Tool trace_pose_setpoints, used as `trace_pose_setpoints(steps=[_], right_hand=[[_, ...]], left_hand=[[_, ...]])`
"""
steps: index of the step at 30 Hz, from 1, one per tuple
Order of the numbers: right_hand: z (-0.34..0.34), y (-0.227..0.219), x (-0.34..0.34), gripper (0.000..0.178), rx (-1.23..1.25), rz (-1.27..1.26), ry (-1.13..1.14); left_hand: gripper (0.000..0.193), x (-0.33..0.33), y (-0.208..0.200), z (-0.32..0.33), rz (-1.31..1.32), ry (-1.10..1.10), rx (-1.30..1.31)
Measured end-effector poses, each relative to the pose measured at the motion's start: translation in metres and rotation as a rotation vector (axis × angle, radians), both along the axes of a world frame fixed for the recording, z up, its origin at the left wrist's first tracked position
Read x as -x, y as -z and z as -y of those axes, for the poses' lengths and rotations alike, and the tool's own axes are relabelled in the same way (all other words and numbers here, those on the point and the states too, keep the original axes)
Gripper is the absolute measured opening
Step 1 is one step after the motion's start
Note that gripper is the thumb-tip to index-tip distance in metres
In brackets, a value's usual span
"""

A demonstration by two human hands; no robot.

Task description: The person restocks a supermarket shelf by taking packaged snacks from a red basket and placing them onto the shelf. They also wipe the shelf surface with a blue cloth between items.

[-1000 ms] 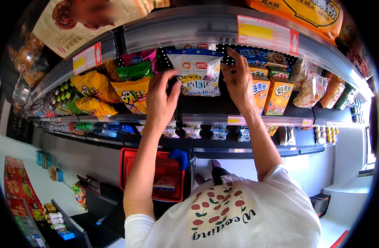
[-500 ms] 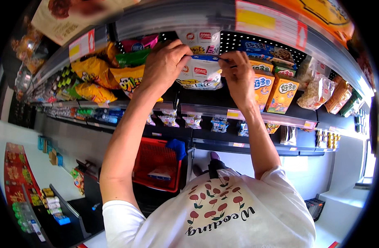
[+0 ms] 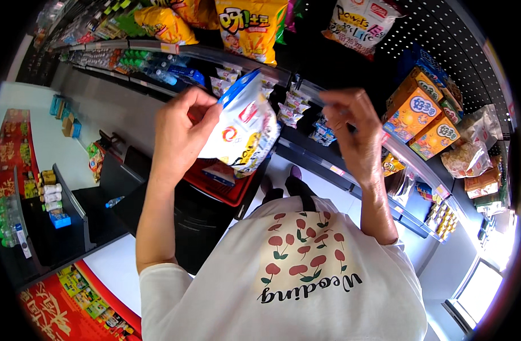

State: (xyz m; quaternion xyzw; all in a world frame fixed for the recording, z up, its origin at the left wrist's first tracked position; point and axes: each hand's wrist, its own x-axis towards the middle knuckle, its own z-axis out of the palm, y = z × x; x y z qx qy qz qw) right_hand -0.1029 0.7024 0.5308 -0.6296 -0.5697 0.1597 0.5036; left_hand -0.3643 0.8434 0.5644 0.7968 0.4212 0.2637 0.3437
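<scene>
A white snack bag [image 3: 238, 133] with a blue top edge and yellow and black print hangs tilted from my left hand [image 3: 184, 133]. The thumb and fingers pinch its upper corner. Apart from the bag, to its right, my right hand [image 3: 356, 133] holds nothing; its fingers are loosely bent and spread from the thumb. Below the bag is a red shopping basket [image 3: 233, 193] with a package in it, partly covered by the bag. On the upper shelf another white printed bag [image 3: 363, 25] leans at the back.
Yellow snack bags [image 3: 252, 31] stand on the shelf at upper left. Orange boxes [image 3: 414, 111] and clear bags of puffed snacks [image 3: 468, 156] are at the right. Small packets [image 3: 292, 108] line the lower shelf, whose front edge runs below my right hand.
The white bag has come off the upper shelf, down and left, in my left hand. My right hand has let go of it. The view has turned and lowered toward the basket.
</scene>
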Motion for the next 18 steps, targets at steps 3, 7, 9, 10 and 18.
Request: trace_pose_setpoints(steps=[3, 7, 9, 10, 18], right_hand=[[0.012, 0.030, 0.018, 0.016, 0.139, 0.002, -0.067], [0.028, 0.068, 0.035, 0.017, 0.262, -0.019, -0.121], [0.033, 0.076, 0.040, 0.016, 0.297, -0.018, -0.123], [0.035, 0.079, 0.042, 0.016, 0.317, -0.018, -0.121], [0.047, 0.088, 0.039, 0.015, 0.390, 0.059, -0.028]], left_hand=[[0.013, 0.040, 0.076, -0.004, 0.018, -0.172, 0.157], [0.019, 0.088, 0.195, -0.008, 0.133, -0.339, 0.354], [0.018, 0.107, 0.258, -0.013, 0.256, -0.436, 0.478], [0.017, 0.115, 0.293, -0.014, 0.323, -0.483, 0.496], [0.024, 0.143, 0.471, -0.010, 0.339, -0.909, 0.889]])
